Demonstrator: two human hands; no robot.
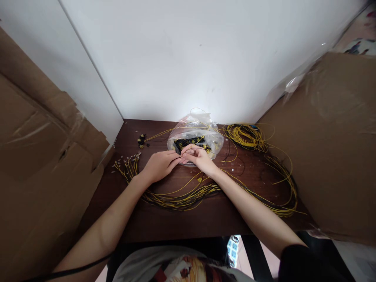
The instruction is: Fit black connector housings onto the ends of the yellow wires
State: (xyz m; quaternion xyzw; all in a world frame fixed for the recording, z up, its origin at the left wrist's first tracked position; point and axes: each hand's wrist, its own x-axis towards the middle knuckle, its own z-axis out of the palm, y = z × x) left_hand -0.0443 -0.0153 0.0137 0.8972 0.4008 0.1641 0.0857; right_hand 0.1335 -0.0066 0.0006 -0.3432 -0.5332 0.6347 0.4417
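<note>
My left hand [158, 165] and my right hand [201, 158] meet fingertip to fingertip at the middle of the table. A thin dark wire [202, 147] runs through my right hand's pinched fingers. The left fingers are pressed together too, on something small that they hide. Right behind both hands lies a clear plastic bag [217, 141], its mouth towards me, with many small black and yellow pieces [190, 141] inside. Below the hands a long bundle of yellow and black wires [179, 203] curves across the table, passing under my right forearm.
A coil of yellow wire [246, 137] lies at the back right. Small black and yellow pieces [141, 140] sit at the back left, above the bundle's pale-tipped ends [126, 162]. Cardboard sheets [331, 149] flank the dark brown table [164, 227]; a white wall [188, 58] closes the back.
</note>
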